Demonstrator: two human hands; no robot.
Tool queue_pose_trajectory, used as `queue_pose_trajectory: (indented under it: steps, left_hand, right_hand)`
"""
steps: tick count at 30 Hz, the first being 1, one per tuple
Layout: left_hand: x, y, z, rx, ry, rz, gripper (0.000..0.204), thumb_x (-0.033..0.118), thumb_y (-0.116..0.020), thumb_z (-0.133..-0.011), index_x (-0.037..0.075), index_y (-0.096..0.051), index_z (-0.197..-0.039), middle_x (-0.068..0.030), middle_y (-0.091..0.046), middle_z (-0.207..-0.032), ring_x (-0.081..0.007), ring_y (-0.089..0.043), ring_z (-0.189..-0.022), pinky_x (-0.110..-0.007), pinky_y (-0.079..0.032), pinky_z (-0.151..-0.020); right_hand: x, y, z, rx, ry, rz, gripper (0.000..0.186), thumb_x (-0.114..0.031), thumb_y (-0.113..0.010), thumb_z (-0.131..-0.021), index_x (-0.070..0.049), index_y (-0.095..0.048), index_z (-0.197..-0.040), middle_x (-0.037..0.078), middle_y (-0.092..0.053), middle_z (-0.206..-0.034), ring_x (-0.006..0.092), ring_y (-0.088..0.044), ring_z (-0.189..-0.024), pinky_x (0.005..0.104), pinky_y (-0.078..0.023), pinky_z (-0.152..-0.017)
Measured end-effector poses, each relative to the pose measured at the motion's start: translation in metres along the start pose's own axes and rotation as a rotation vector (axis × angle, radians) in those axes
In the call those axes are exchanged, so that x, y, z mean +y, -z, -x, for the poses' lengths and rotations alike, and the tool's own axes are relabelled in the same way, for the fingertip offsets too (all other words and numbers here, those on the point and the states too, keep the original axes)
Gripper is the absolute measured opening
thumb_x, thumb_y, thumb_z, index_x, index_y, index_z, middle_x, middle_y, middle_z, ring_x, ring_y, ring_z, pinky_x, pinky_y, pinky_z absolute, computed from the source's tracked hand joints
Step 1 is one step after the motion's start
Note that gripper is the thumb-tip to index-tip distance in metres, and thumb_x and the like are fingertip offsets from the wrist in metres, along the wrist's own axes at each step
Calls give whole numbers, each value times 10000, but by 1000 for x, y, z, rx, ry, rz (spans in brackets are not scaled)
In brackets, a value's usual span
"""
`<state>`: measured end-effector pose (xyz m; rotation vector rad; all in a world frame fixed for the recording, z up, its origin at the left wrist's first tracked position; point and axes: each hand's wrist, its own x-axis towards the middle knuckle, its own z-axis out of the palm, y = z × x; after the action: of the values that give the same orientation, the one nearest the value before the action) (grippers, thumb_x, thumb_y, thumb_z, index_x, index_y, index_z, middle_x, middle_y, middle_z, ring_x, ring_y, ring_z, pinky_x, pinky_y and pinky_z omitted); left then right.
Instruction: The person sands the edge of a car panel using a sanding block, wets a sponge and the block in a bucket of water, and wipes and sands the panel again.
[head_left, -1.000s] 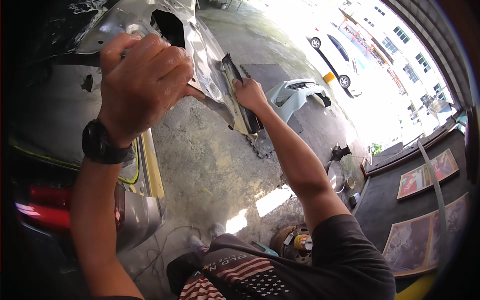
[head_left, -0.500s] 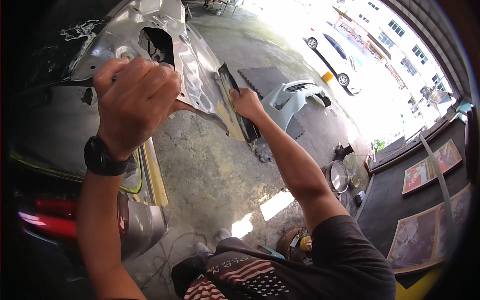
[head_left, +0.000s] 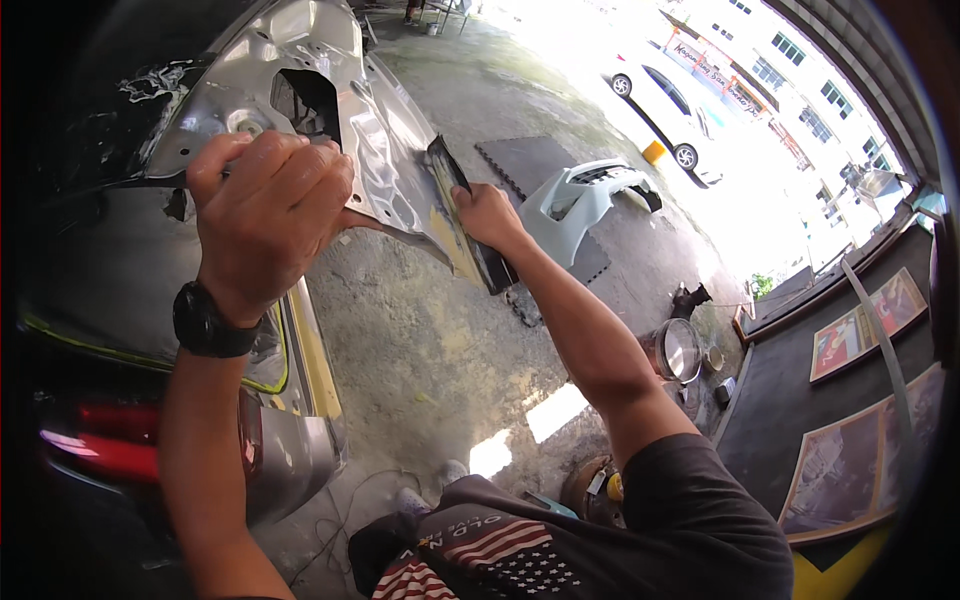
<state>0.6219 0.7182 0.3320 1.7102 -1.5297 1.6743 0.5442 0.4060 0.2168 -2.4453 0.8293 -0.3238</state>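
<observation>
A bare-metal car trunk lid (head_left: 385,120) stands raised in front of me, with a large dark cutout in its inner side. My left hand (head_left: 270,215) is closed with curled fingers at the lid's near edge; the palm side is hidden. Farther right, my right hand (head_left: 487,217) grips a long, narrow black sanding board (head_left: 492,268). The board lies lengthwise along the lid's outer face, beside yellowish filler (head_left: 453,240). Its underside is out of sight.
Below the lid is the car's rear, with a red tail light (head_left: 115,440). A pale bumper (head_left: 570,195) lies on a dark mat (head_left: 520,160) to the right. A round metal basin (head_left: 682,350) and framed pictures (head_left: 840,465) are farther right. A cord lies near my feet.
My right hand and the sanding board have shifted slightly left and nearer along the lid. My left hand keeps its place at the edge. The whole view has moved a little.
</observation>
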Motion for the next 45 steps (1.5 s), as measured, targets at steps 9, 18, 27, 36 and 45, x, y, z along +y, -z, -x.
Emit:
queue_pose_trajectory:
  steps: [9, 18, 27, 36, 45]
  left_hand:
    - [0, -5, 3, 13, 19, 5, 285, 481, -773, -876, 202, -734, -915, 99, -695, -987, -100, -672, -987, -402, -352, -1047]
    - [0, -2, 1, -1, 11, -2, 273, 466, -774, -907, 199, -743, -952, 88, -705, -981, -97, -676, -984, -411, -356, -1050]
    - [1, 2, -2, -39, 0, -31, 233, 408, -806, -889, 192, -750, -955, 83, -714, -1001, -107, -684, -989, -403, -363, -1042]
    - [-3, -3, 10, -54, 10, 17, 385, 479, -815, -849, 173, -794, -1081, 63, -759, -1112, -150, -691, -1062, -429, -360, -1065]
    - [-1, 0, 1, 25, -2, 42, 377, 474, -812, -847, 172, -794, -1073, 68, -759, -1092, -148, -693, -1057, -423, -358, -1066]
  right_hand:
    - [5, -7, 2, 40, -4, -43, 503, -462, -537, -1063, -19, -764, -1136, 317, -743, -1117, 507, -689, -1139, 559, -544, -960]
    - [22, -1, 60, 17, 17, -73, 473, -433, -551, -1067, -6, -751, -1106, 297, -736, -1051, 482, -705, -1044, 529, -537, -940]
    - [-2, -3, -22, 81, -12, 72, 528, -458, -497, -1074, -5, -765, -1122, 290, -749, -1152, 479, -708, -1123, 536, -563, -984]
    - [14, 3, 41, -91, -90, 58, 498, -456, -510, -1061, -38, -758, -1168, 297, -750, -1104, 491, -697, -1117, 543, -531, -983]
    - [5, -2, 7, 10, 68, -13, 504, -435, -508, -1058, -10, -749, -1183, 305, -734, -1174, 490, -670, -1193, 558, -529, -997]
